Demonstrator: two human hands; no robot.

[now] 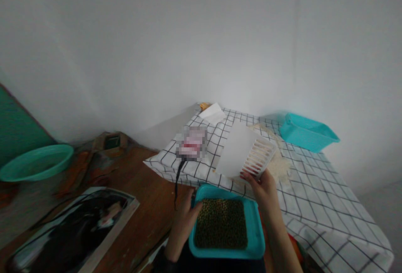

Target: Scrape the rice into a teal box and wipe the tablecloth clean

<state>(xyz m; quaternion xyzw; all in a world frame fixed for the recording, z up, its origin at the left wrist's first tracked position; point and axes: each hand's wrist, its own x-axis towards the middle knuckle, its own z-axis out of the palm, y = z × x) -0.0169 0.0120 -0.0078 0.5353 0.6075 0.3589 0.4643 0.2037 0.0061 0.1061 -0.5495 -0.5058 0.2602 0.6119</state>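
Observation:
My left hand [185, 222] grips the left rim of a turquoise plastic tray [256, 239], thumb over the edge. Dark green, bean-like grains [221, 225] fill most of this tray, which sits low in front of me at the table's edge. Above it and to the right, my right hand [260, 185] holds the lower edge of a white plastic slotted piece [259, 155]. A flat white sheet [235, 151] lies against its left side; whether the two are joined I cannot tell. Pale grains [279, 168], rice-like, are spread on the cloth behind my right hand.
A white checked cloth [333, 193] covers the table. On it are an empty-looking turquoise bin [307, 135], a folded white paper [213, 114] and a pixelated object [192, 142] with a black cord. Leftward lie a framed picture [78, 231] and a green basin [37, 164].

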